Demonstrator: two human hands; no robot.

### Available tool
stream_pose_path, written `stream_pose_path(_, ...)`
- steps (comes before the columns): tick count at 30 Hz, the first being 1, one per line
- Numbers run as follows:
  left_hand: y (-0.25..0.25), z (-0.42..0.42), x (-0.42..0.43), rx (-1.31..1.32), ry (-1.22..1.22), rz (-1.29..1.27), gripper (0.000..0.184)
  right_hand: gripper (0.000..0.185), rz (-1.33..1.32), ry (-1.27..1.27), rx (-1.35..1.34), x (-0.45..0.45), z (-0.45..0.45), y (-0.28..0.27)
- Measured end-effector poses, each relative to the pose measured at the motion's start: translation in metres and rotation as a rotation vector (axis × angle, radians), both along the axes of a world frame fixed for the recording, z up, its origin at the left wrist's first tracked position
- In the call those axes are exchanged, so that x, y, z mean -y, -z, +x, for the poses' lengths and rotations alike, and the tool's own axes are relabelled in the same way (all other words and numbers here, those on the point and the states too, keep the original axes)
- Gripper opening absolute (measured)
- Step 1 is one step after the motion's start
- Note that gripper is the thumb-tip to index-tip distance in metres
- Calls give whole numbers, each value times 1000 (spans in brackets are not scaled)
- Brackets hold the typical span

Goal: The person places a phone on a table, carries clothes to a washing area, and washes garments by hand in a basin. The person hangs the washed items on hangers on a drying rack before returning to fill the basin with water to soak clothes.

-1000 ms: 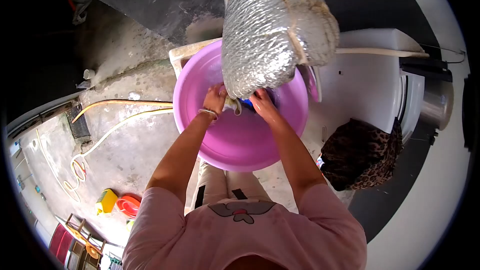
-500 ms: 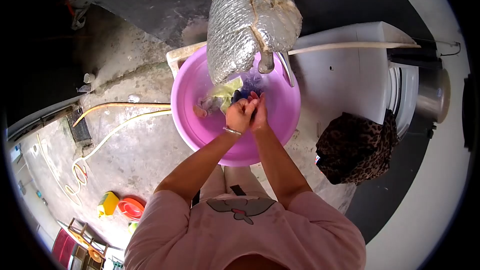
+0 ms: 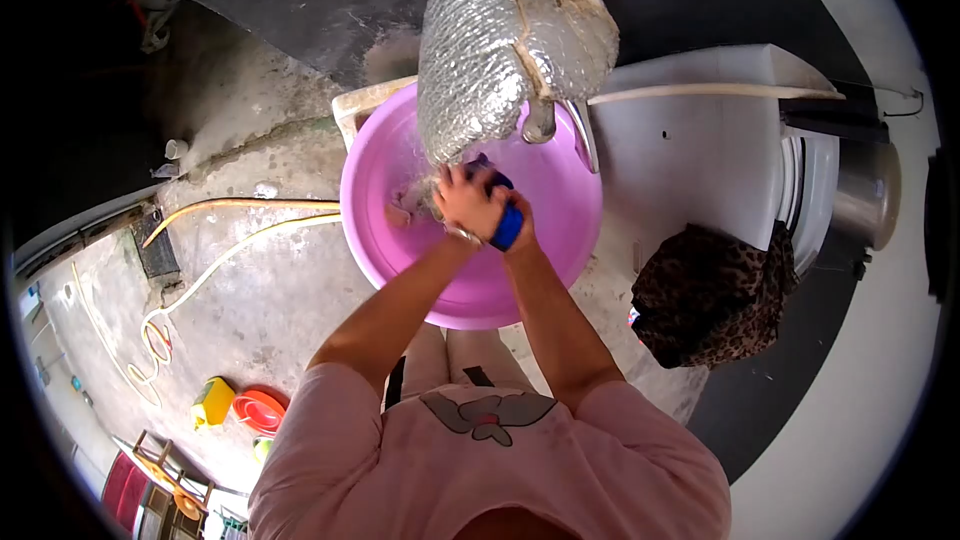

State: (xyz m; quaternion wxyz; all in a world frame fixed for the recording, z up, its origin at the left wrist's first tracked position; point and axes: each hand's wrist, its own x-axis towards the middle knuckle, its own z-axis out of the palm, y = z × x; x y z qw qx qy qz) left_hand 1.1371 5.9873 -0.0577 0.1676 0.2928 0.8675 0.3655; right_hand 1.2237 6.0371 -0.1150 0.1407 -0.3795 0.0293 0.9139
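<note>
The two hands are together, clamped on a bunched blue cloth point(image 3: 508, 228). The left hand point(image 3: 466, 201) lies over it from above, slightly blurred, with a bracelet point(image 3: 463, 234) at its wrist; the right hand point(image 3: 521, 217) cups it from the other side, some of its fingers hidden. Gripped from opposite sides, the cloth is probably easier to hold firmly; part of it pokes out between the hands, and a darker part shows just beyond the left fingers.

Beneath both hands sits a wide pink basin point(image 3: 565, 195), so anything dripping from the cloth would likely fall inside it. Just left of the left hand, a small pale item point(image 3: 398, 213) rests in the basin; its form is unclear. Beyond the hands hangs a bulky foil wrapping point(image 3: 480, 70), with a spout point(image 3: 540, 123) sticking out over the basin, presumably so that water falls there. A pale stand point(image 3: 350, 108) shows past the basin's far-left edge and seems to raise it to arm's reach.

Farther left of the hands, a yellow hose point(image 3: 240, 203) runs along the floor. Well to their right stand a white appliance point(image 3: 690, 150) and, nearer the body, a draped leopard-print cloth point(image 3: 710, 300).
</note>
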Motion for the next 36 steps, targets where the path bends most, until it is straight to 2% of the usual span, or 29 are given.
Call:
stream_pose_path(2,-19,23,7,38,26,80,37,36,-13,-22,-9,-12,-8,-17)
stream_pose_path(5,-39,46,22,175,51,56,37,38,-29,-44,-7,-27,-15,-23)
stream_pose_path(8,-40,53,29,131,172,49,33,38,-5,-262,37,-29,-16,0)
stream_pose_path(9,-22,50,30,109,161,14,32,38,-50,-336,51,-27,-13,2)
stream_pose_path(10,9,45,33,90,153,-23,31,33,-51,-274,157,-16,-9,-3)
stream_pose_path(11,30,35,35,74,149,-61,31,30,54,-250,295,-6,-13,-4)
stream_pose_path(12,37,13,31,138,57,-243,33,27,157,-239,441,3,-17,-5)
stream_pose_path(13,44,-14,23,196,-39,-417,36,26,98,-244,602,7,-19,22)
stream_pose_path(14,57,-35,20,207,-87,-464,36,32,171,-281,427,8,-19,33)
stream_pose_path(17,115,-83,32,196,-266,-523,32,51,905,-677,875,-13,-11,47)
stream_pose_path(18,124,-80,32,131,-187,-565,34,51,1284,-819,1197,-13,-14,50)
stream_pose_path(20,139,-69,41,0,-31,-649,40,56,1680,-1113,1227,-7,1,93)
stream_pose_path(21,156,-44,49,-222,284,-826,43,57,1809,-1217,1171,-3,5,102)
stream_pose_path(23,163,-17,71,-613,417,-415,39,57,2004,-1358,997,4,12,106)
stream_pose_path(25,159,-33,63,-319,570,-714,34,55,2115,-1465,761,3,18,89)
stream_pose_path(26,155,-43,58,-165,645,-861,31,49,2001,-1507,790,-5,15,80)
stream_pose_path(27,150,-51,51,32,450,-745,29,49,1518,-1279,677,-22,19,107)
stream_pose_path(28,145,-60,43,221,252,-621,27,49,1054,-1028,551,-43,28,159)
stream_pose_path(29,138,-66,40,406,51,-491,25,46,791,-772,617,-35,9,117)
stream_pose_path(30,100,-55,31,444,29,-274,25,45,561,-470,675,-27,-12,68)
stream_pose_path(31,59,-45,21,487,27,-61,24,41,429,-432,507,-30,-11,70)
stream_pose_path(33,70,7,15,349,30,261,26,35,162,-344,178,-36,-2,79)
stream_pose_path(35,-12,25,10,362,270,345,27,34,160,-318,61,-47,-3,59)
stream_pose_path(36,-27,29,6,402,321,368,28,33,178,-304,32,-49,-1,45)
